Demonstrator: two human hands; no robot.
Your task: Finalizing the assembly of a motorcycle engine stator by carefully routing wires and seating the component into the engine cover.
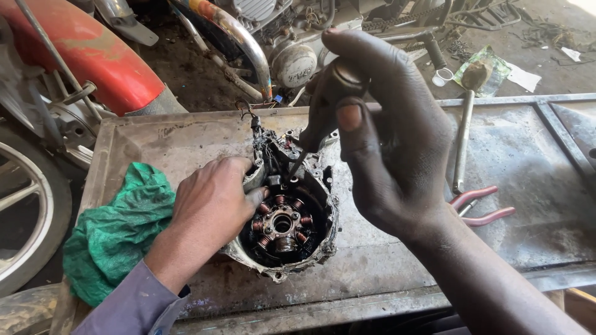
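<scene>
Here, one engine cover (pixel 292 223) — two hands, one screwdriver (pixel 323 118).

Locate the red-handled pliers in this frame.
In the head view, the red-handled pliers lie on the metal tray, right of the right hand, below the metal rod.

Single head view, worn by me, angled steeply down and close over the metal worktable (pixel 186 133). Far edge of frame takes in the motorcycle (pixel 124 68) beyond.
</scene>
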